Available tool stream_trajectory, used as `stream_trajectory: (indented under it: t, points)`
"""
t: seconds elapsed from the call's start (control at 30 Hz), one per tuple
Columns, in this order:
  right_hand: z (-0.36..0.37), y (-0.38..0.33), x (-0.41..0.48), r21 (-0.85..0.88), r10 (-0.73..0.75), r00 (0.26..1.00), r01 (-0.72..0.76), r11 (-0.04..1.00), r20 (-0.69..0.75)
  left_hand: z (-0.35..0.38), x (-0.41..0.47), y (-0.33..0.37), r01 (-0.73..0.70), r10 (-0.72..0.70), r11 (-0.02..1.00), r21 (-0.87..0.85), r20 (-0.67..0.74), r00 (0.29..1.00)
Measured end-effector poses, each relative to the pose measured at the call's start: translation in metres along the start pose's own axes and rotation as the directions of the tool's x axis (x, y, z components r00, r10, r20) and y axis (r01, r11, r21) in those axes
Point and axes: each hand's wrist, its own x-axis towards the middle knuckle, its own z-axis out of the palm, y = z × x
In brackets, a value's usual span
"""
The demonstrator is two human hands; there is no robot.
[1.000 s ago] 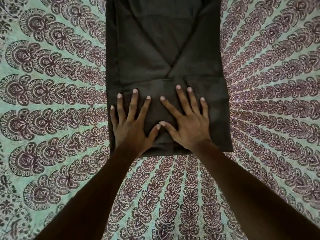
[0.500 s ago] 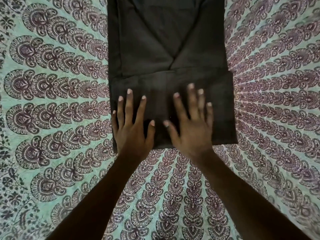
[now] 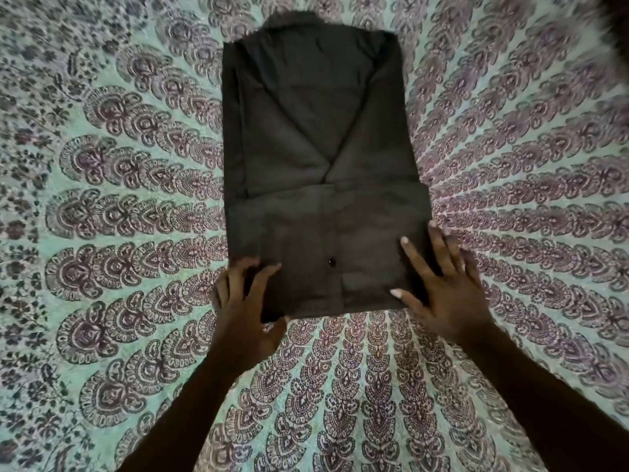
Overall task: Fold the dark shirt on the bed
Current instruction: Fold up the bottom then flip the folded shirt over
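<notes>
1. The shirt (image 3: pixel 320 185) lies folded mid-bed (image 3: pixel 102 233).
2. The left hand (image 3: pixel 246 311) curls its fingers round the shirt's near-left corner.
3. The right hand (image 3: pixel 446 291) lies flat, fingers spread, on its near-right corner.

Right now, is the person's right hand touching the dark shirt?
Touching. The head view shows the right hand lying flat on the near right corner of the dark shirt, with thumb and fingertips pressed onto the fabric.

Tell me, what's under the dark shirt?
The dark shirt lies flat on the patterned bedspread, which shows all around it. The left hand curls around its near corner; the right hand rests on it. Anything else underneath is covered.
</notes>
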Motion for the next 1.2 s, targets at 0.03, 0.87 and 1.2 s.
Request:
stream_trajectory:
  t: [0.03, 0.87, 1.2]
  points:
    - [-0.004, 0.002, -0.006, 0.014, -0.071, 0.997, 0.071, 0.997, 0.004, -0.001, -0.009, -0.004, -0.011, 0.008, 0.998, 0.056, 0.057, 0.998]
    - [-0.160, -0.012, 0.214, 0.544, 0.167, 0.884, 0.112, 0.831, -0.437, -0.180, 0.197, 0.024, -0.288, 0.205, 0.947, -0.142, -0.422, 0.883]
    - [-0.174, 0.002, 0.391, 0.481, 0.264, 0.865, -0.031, 0.876, -0.426, -0.190, 0.379, 0.005, -0.092, 0.074, 0.993, -0.074, -0.222, 0.972]
